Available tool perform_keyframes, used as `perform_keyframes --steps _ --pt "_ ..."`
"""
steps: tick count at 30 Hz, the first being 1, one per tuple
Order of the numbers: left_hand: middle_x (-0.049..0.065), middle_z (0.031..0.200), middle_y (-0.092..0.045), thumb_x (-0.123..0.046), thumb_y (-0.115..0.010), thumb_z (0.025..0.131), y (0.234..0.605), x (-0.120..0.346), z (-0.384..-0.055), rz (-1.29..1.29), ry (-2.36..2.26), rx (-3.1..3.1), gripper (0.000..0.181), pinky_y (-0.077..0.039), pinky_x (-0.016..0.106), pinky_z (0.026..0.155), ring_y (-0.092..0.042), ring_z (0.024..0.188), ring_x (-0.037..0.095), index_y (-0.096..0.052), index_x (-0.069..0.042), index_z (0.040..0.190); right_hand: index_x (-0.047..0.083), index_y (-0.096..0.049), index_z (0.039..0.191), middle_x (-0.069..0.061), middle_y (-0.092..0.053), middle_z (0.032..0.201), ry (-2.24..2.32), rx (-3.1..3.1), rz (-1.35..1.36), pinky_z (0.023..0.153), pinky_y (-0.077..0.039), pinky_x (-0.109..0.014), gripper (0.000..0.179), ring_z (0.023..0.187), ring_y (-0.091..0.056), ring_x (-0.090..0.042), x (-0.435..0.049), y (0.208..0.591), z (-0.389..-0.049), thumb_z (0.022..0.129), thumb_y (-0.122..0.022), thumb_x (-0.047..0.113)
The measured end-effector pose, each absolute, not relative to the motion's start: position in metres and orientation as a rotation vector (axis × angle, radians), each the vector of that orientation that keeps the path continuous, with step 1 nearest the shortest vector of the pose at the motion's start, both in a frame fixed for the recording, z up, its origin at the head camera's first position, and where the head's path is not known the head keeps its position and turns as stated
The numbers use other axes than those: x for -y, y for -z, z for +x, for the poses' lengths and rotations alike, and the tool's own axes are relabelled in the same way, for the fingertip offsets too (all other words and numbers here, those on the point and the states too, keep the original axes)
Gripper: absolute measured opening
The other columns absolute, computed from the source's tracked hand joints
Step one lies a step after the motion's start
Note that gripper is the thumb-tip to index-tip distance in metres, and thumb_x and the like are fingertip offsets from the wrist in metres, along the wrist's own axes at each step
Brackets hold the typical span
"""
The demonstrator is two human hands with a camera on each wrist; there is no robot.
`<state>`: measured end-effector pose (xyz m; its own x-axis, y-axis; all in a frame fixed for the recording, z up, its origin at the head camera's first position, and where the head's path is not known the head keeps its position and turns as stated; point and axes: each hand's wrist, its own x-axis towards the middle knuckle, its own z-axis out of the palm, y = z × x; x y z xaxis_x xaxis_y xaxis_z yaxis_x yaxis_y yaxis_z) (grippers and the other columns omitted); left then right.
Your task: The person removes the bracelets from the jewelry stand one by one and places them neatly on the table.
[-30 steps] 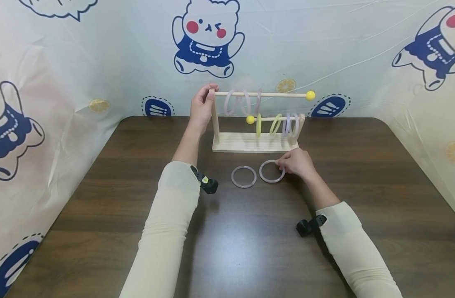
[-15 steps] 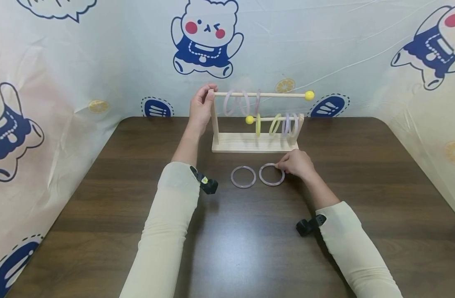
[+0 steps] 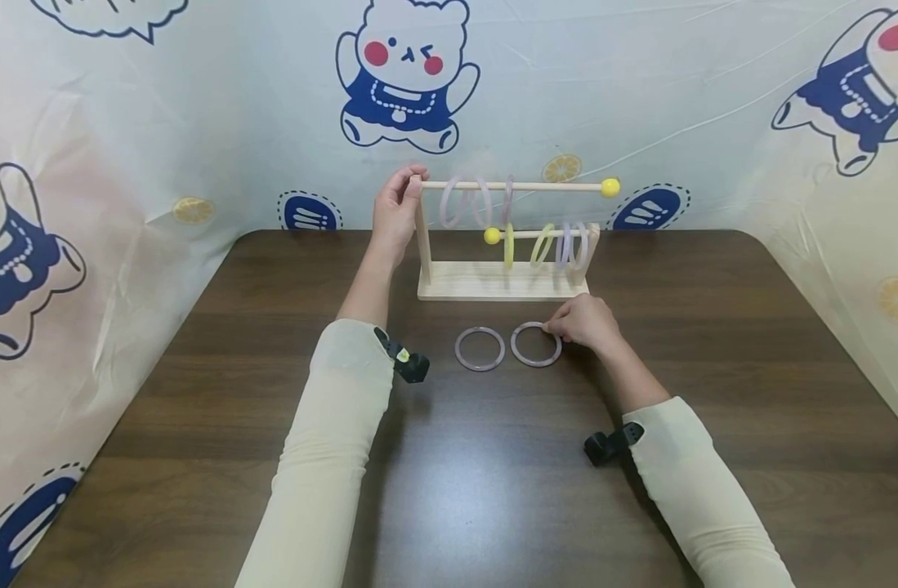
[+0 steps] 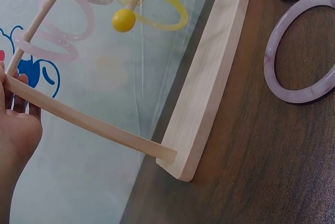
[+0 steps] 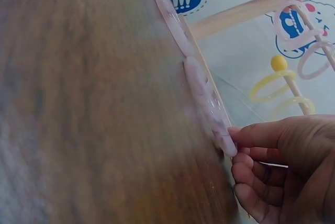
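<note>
My left hand (image 3: 397,211) grips the top of the left post of a pale wooden bangle stand (image 3: 496,282). On the upper rod (image 3: 559,187), tipped with a yellow ball, hang several pale pink and purplish bangles. The lower rod bears yellow bangles (image 3: 509,247) and lavender ones (image 3: 564,247). In front of the stand, my right hand (image 3: 587,320) pinches the right edge of a mottled purple bangle (image 3: 518,349) between thumb and fingers. That bangle lies close over the table in the right wrist view. A similar bangle (image 3: 459,357) lies flat just to its left.
The dark brown wooden table (image 3: 449,490) reaches back to a printed curtain (image 3: 272,98) with cartoon bears. A yellow ball (image 3: 610,188) caps the upper rod's free right end; another ball (image 3: 492,236) caps the lower rod's left end.
</note>
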<state>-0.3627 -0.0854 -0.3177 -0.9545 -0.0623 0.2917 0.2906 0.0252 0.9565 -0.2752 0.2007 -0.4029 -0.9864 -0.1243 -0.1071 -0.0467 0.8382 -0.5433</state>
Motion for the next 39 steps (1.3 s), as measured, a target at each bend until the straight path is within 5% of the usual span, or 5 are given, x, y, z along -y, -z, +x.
perform_keyframes --steps 27,39 --pt "0.004 0.118 -0.058 -0.026 -0.051 0.093 0.318 0.085 -0.363 -0.221 2.029 2.031 0.03 -0.036 0.023 0.095 -0.049 0.112 0.012 -0.058 -0.009 0.117 0.007 -0.074 0.086 -0.002 -0.063 0.06 0.951 -2.888 -0.118 0.06 -0.041 -0.032 0.018 0.06 -0.058 -0.017 -0.194 0.379 -0.281 0.078 -0.071 0.023" --pt "0.005 0.118 -0.058 -0.025 -0.05 0.093 0.317 0.084 -0.362 -0.23 2.026 2.029 0.031 -0.036 0.024 0.095 -0.049 0.111 0.013 -0.058 -0.008 0.118 0.006 -0.073 0.093 -0.01 -0.069 0.083 0.967 -2.907 -0.169 0.06 -0.046 -0.032 0.02 0.072 -0.066 -0.025 -0.176 0.343 -0.289 0.083 -0.068 0.022"
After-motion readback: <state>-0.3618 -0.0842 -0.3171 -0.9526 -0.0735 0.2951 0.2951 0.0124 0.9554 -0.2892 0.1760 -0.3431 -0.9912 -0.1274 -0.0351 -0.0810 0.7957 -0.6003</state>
